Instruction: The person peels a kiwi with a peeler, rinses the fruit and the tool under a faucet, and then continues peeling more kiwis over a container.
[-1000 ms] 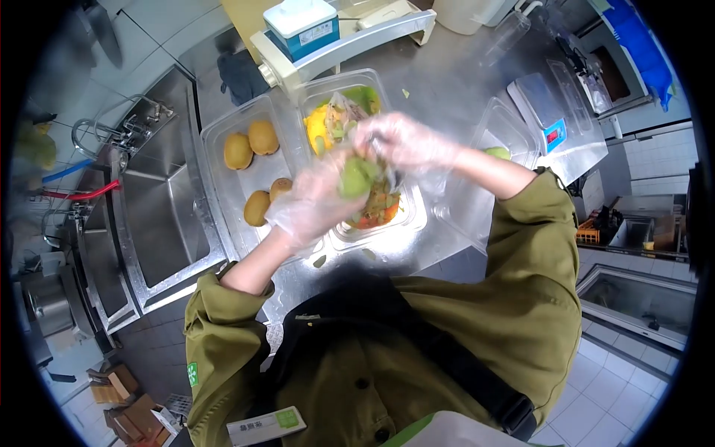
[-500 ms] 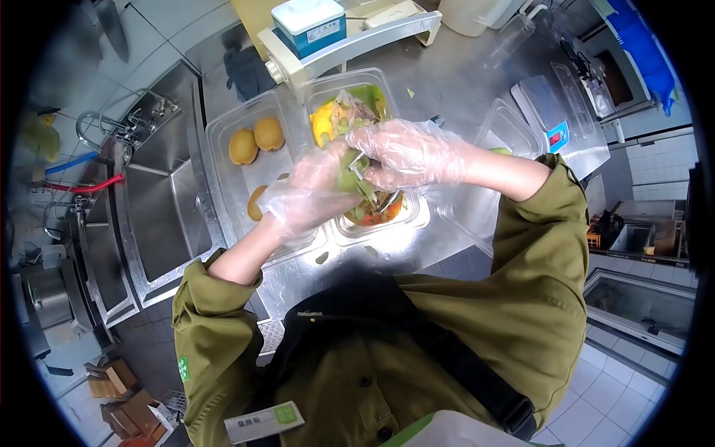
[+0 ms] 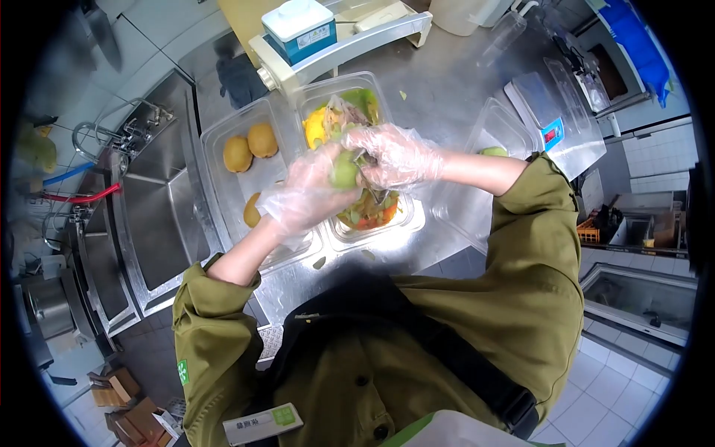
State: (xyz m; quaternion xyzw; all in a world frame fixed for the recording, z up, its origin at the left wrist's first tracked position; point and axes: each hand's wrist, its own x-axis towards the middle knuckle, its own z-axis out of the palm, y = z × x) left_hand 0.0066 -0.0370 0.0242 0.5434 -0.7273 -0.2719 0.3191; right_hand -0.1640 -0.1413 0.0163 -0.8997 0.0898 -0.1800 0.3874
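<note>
A peeled green kiwi (image 3: 345, 170) is gripped in my left hand (image 3: 311, 186), which wears a clear plastic glove. My right hand (image 3: 393, 155), gloved the same way, is closed around a metal peeler (image 3: 365, 158) against the fruit's right side. Both hands are above a clear container (image 3: 406, 223) of peels and scraps (image 3: 370, 212). Behind them, another clear container (image 3: 376, 80) holds yellow and green scraps. To the left, unpeeled brown kiwis (image 3: 262, 140) lie in a clear tray (image 3: 216, 153).
A green fruit (image 3: 493, 151) lies in a clear container (image 3: 477, 201) on the right, near a scale (image 3: 550, 132). A cream appliance (image 3: 350, 51) carries a teal and white box (image 3: 300, 33) at the back. A double sink (image 3: 167, 223) is at left.
The whole view has shifted slightly. My right hand and the peeler have moved a little against the kiwi, and more of its green surface now shows.
</note>
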